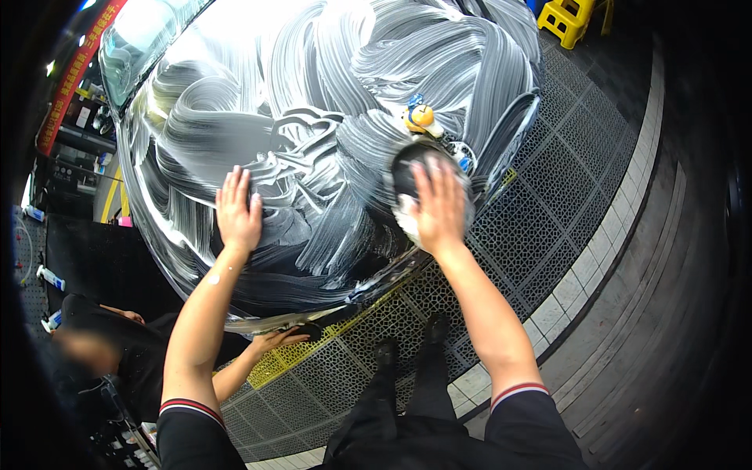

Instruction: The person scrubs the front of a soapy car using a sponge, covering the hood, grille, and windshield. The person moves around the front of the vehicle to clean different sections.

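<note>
A dark car body panel [235, 144], probably the hood, curves in front of me, covered with swirling streaks of white foam or paste. My left hand [239, 211] rests on it with the palm down, fingers extended and close together, holding nothing. To its right, my right hand [437, 205] lies over a round black-backed pad [409, 167] with a white, fluffy edge, pressed against the panel; that pad is blurred. Just above the pad sits a small yellow toy figure [420, 116] with a blue top. Beside it is a small blue and white item [464, 164].
At the lower left a co-worker in dark clothes [141, 352] crouches, one hand [282, 339] by the car's lower edge with a black pad. Black and yellow floor grating [529, 194] surrounds the car. A yellow stool [567, 20] stands at the upper right.
</note>
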A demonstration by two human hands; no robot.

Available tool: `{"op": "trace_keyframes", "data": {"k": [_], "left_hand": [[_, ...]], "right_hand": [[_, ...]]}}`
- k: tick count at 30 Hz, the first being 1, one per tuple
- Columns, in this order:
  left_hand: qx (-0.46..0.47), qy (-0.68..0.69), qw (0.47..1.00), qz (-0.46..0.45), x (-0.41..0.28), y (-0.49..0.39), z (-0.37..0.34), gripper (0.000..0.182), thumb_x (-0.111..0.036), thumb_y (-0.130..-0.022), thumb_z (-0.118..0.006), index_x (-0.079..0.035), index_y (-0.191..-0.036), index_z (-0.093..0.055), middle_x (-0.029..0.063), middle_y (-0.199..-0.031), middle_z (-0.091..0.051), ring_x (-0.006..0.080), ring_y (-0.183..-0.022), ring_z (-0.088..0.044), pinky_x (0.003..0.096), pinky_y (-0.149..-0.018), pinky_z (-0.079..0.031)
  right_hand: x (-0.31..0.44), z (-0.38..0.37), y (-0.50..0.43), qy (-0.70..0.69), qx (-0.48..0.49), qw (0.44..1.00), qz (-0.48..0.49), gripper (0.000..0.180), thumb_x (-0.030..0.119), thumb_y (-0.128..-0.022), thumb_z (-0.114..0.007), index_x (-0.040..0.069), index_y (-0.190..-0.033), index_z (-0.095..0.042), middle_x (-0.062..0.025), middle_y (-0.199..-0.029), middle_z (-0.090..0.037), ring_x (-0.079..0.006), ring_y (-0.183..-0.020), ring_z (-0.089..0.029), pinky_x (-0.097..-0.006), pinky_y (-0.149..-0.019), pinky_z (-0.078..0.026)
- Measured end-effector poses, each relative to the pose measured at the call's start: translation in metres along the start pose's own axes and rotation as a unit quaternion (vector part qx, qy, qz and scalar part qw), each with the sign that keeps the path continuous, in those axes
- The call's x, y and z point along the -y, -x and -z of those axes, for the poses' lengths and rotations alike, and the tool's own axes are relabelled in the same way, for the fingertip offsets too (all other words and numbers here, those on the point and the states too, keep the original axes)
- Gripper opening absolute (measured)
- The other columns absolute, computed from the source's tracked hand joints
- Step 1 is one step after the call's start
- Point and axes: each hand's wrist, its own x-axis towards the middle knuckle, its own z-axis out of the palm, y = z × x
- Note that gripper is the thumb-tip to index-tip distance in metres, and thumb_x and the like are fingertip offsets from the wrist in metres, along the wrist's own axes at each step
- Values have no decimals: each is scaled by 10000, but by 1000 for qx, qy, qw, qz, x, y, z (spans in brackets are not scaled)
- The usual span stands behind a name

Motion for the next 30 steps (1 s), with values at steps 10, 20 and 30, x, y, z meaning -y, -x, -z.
{"op": "trace_keyframes", "data": {"k": [10,20,30], "left_hand": [[-38,40,998,-19,19,3,-6,580,-276,-992,-556,-82,-1535,-496,116,-1651,-412,318,-1539,-348,518,-1261,-215],[-30,48,998,0,15,4,-3,567,-284,-991,-585,-98,-1522,-508,94,-1642,-424,294,-1540,-346,506,-1267,-214],[-67,89,994,15,19,6,-4,524,-299,-974,-612,-100,-1457,-576,111,-1591,-490,310,-1505,-404,523,-1254,-252]], "right_hand": [[-112,30,-35,103,64,989,86,651,473,-1023,-576,164,-1578,-436,-202,-1662,-310,-374,-1583,-208,-544,-1284,-181],[-97,45,-44,185,98,975,72,616,354,-1059,-514,107,-1608,-383,-227,-1692,-258,-403,-1593,-167,-543,-1300,-155],[204,-50,63,-30,15,993,116,676,453,-987,-554,116,-1565,-461,-209,-1640,-371,-452,-1525,-304,-618,-1238,-203]]}}
